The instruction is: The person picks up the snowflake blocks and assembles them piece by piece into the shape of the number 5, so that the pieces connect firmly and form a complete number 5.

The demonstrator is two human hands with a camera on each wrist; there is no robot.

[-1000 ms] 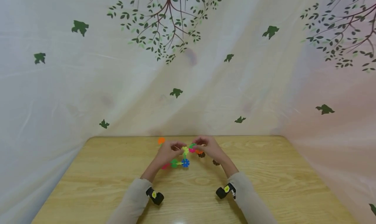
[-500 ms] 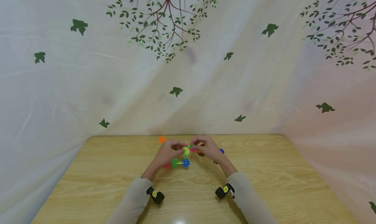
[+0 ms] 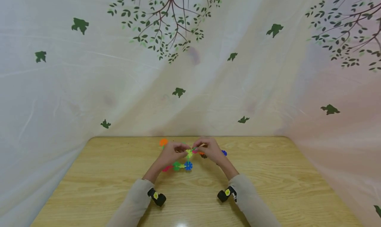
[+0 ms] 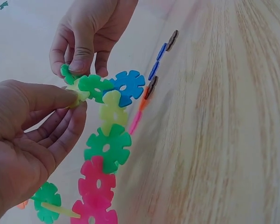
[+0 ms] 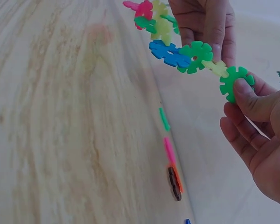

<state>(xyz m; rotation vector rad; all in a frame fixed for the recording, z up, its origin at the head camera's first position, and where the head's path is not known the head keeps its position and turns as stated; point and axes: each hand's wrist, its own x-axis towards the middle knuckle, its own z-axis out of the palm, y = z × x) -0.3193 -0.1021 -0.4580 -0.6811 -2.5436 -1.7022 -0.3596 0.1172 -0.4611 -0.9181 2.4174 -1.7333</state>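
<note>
Between the thumb and fingers of my left hand (image 3: pixel 172 154) is a pale yellow snowflake disc (image 5: pixel 217 68), at the end of a chain of slotted plastic discs. My right hand (image 3: pixel 209 151) pinches a green snowflake disc (image 5: pixel 235 81), its edge right at the yellow one. From the yellow disc the chain runs through another green disc (image 4: pixel 94 87) and a blue disc (image 4: pixel 126 87). It goes on through a yellow disc (image 4: pixel 113 112), a green one (image 4: pixel 107 147) and pink ones (image 4: pixel 97 179). Fingers partly cover the yellow disc.
Loose discs lie in a row on the wooden table (image 3: pixel 190 200) by the right hand: pink (image 5: pixel 169 150), orange (image 5: pixel 178 179), brown (image 5: pixel 174 183) and blue (image 3: pixel 224 153). An orange disc (image 3: pixel 163 142) shows beyond the left hand. A printed cloth (image 3: pixel 190 114) hangs behind the table.
My right hand has shifted slightly left, bringing its green disc up to the yellow one and turning it more edge-on. A blue disc has come into view beside the right wrist.
</note>
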